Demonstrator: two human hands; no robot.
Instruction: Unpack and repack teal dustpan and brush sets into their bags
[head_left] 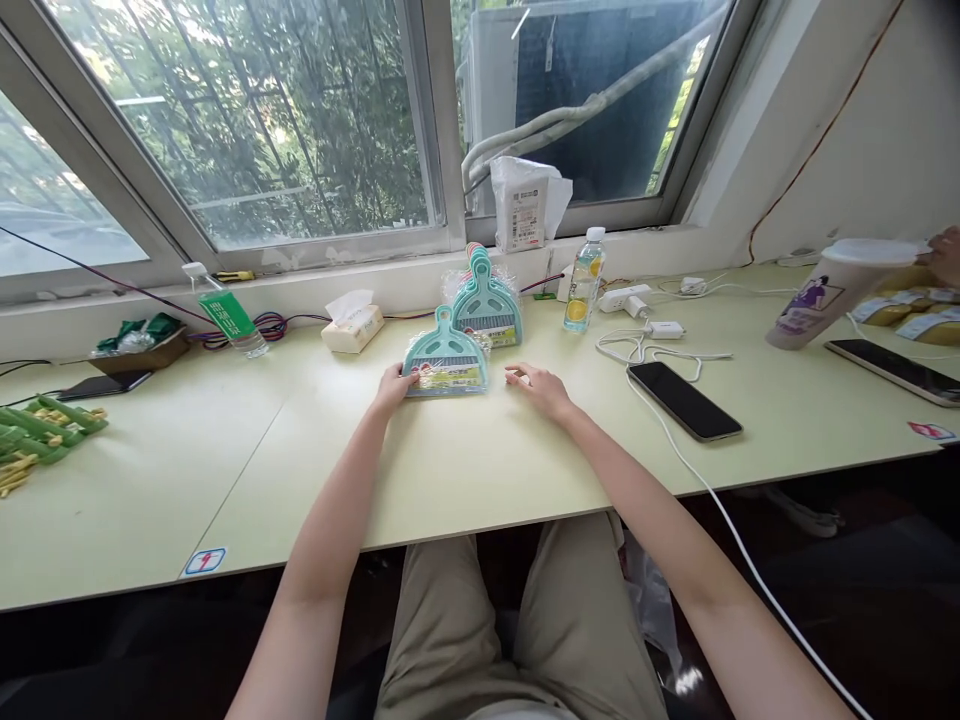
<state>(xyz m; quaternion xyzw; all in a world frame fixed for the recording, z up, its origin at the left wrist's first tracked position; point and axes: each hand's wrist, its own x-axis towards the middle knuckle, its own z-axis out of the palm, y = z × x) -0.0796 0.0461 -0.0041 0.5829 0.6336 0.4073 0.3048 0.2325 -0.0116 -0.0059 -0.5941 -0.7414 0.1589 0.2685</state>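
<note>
A teal dustpan-and-brush set in clear wrapping (448,362) stands on the pale green table (465,460), its handle pointing up. At its left edge, my left hand (393,388) grips it between thumb and fingers. My right hand (540,388) is just right of the set, apart from it, fingers spread and slightly curled, holding nothing. Behind stands a stack of similar wrapped sets (487,305), several handles showing one behind another.
Tissue pack (352,328) and green-labelled bottle (229,312) lie left; a lemon-drink bottle (583,280), white cables, phone (685,400) and large cup (832,290) are right. Another person's hand (945,255) shows at the right edge. Green packets (45,430) are far left.
</note>
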